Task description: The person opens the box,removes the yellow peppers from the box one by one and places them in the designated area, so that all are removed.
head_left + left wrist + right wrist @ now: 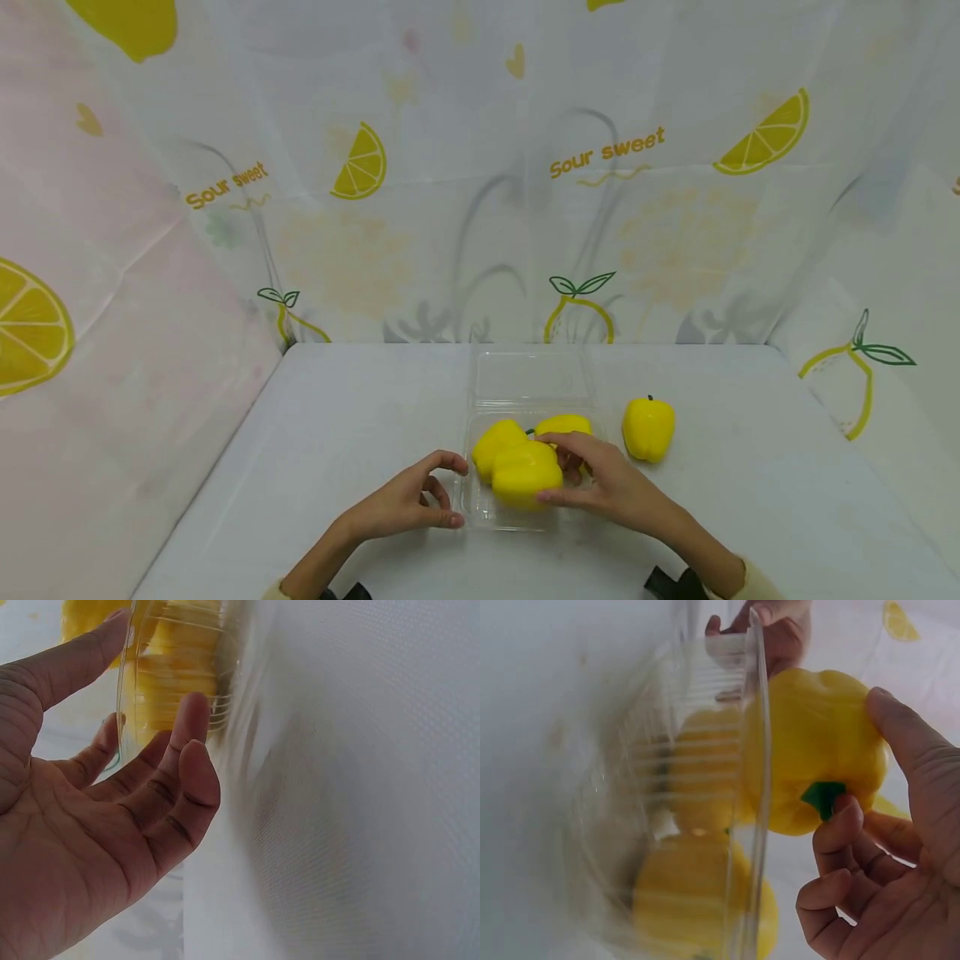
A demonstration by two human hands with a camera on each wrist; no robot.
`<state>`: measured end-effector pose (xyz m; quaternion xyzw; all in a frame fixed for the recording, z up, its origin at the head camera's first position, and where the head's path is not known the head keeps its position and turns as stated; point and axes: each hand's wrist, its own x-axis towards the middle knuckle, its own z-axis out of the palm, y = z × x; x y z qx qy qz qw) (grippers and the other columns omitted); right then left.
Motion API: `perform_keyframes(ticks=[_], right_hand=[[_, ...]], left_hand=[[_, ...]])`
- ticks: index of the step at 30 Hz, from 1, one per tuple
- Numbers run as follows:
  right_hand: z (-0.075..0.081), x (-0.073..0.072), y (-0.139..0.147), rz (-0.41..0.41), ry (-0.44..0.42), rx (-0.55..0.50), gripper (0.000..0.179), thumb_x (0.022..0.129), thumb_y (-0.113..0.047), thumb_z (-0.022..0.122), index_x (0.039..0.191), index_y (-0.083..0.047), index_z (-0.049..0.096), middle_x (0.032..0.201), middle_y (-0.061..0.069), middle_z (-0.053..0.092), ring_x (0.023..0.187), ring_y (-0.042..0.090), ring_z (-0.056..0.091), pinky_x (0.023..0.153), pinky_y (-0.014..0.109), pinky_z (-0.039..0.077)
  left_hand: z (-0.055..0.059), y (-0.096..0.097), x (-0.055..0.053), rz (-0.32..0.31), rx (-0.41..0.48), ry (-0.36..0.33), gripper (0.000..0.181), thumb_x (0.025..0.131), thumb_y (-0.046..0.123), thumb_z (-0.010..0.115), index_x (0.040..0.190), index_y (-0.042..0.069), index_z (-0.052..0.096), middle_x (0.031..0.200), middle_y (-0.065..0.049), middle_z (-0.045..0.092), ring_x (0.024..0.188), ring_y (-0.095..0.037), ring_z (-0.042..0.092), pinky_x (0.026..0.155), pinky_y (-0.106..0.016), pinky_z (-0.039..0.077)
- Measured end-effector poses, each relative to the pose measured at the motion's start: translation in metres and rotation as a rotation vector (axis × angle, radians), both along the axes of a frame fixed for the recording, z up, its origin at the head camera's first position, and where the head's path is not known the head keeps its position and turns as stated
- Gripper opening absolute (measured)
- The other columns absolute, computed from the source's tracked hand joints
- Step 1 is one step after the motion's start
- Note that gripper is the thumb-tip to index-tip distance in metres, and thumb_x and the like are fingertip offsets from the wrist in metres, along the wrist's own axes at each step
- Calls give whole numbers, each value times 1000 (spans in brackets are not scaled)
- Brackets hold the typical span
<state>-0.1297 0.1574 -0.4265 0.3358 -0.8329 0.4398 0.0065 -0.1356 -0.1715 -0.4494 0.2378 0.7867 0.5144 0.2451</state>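
Observation:
In the head view a yellow bell pepper is in my right hand, pinched between thumb and fingers over a clear plastic container. Its green stem shows beside a fingertip in the right wrist view. Two more yellow peppers lie inside the container, one at the left and one at the back right, partly hidden by the right hand. My left hand is at the container's left side, fingers loosely bent, thumb and fingertips at or near the clear wall.
Behind the container its clear lid lies folded back on the white table. Another yellow pepper stands on the table to the right. A printed curtain hangs at the back and sides.

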Motion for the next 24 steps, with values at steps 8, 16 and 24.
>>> perform_keyframes(ticks=[8, 16, 24], right_hand=[[10, -1, 21, -53, 37, 59, 59, 82, -44, 77, 129, -12, 60, 88, -11, 53, 77, 9, 52, 66, 25, 48], [17, -2, 45, -96, 141, 48, 58, 79, -35, 83, 127, -12, 62, 88, -13, 54, 74, 6, 50, 62, 25, 47], [19, -3, 67, -133, 171, 59, 56, 77, -34, 85, 126, -16, 63, 86, -13, 53, 74, 9, 51, 62, 25, 46]], left_hand=[[1, 0, 0, -2, -18, 2, 58, 87, 18, 78, 134, 8, 46, 133, -11, 50, 82, -20, 63, 70, -29, 52], [1, 0, -1, -6, -16, 8, 57, 87, 18, 78, 133, 9, 47, 133, -11, 50, 81, -20, 62, 70, -29, 52], [2, 0, 0, -9, -13, 4, 57, 87, 17, 78, 134, 8, 46, 134, -12, 49, 82, -20, 62, 70, -29, 52]])
